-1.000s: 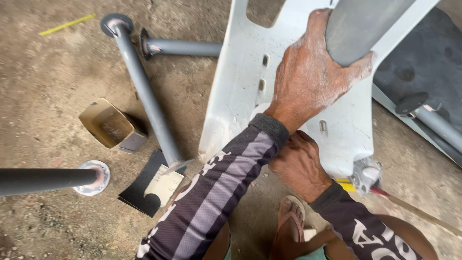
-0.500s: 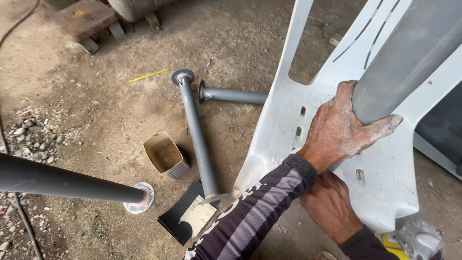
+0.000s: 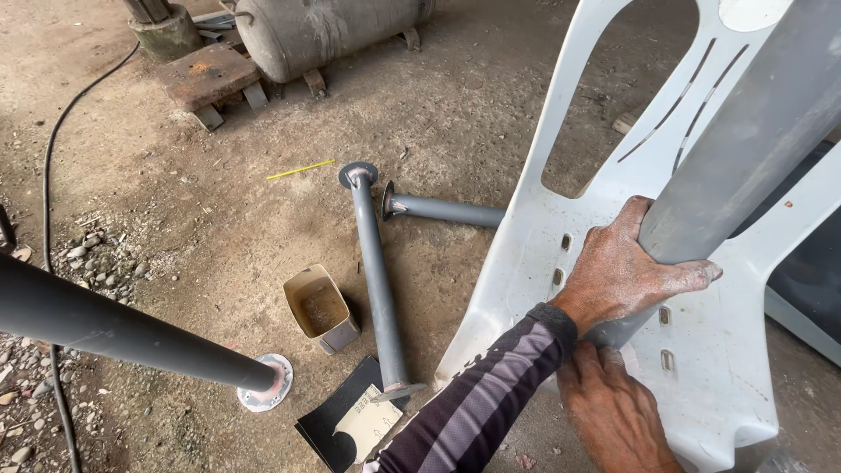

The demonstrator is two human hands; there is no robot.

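We see the left hand (image 3: pixel 626 271) wrapped around a thick grey metal leg (image 3: pixel 745 149) that rises steeply toward the upper right, fingers curled over its lower end and the thumb stretched out along the side — a firm grasp on the tube where it meets the underside of a white plastic chair (image 3: pixel 561 254). The chair lies tipped on the dirt floor (image 3: pixel 455 114), its slotted back pointing up and away from us. The right hand (image 3: pixel 613 407) sits just below the left, at the base of the same leg against the chair's seat; its fingers are tucked under the left forearm and sleeve, so we cannot tell whether they are spread or pinching anything. On the ground to the left lie two more grey legs with round flanged ends — one long leg (image 3: pixel 377 280) running toward us, and a second leg (image 3: pixel 442 210) lying crosswise with its far end hidden behind the chair. A small open cardboard box (image 3: pixel 320 308) sits just beside the long one, and a dark sheet of sandpaper (image 3: pixel 346 425) lies under its near end. Another grey leg (image 3: pixel 114 328) crosses the lower left of the view, ending in a bright round flange. At the top stand a rusty metal tank (image 3: pixel 324 31) and a black cable (image 3: pixel 66 123) trailing over the ground.
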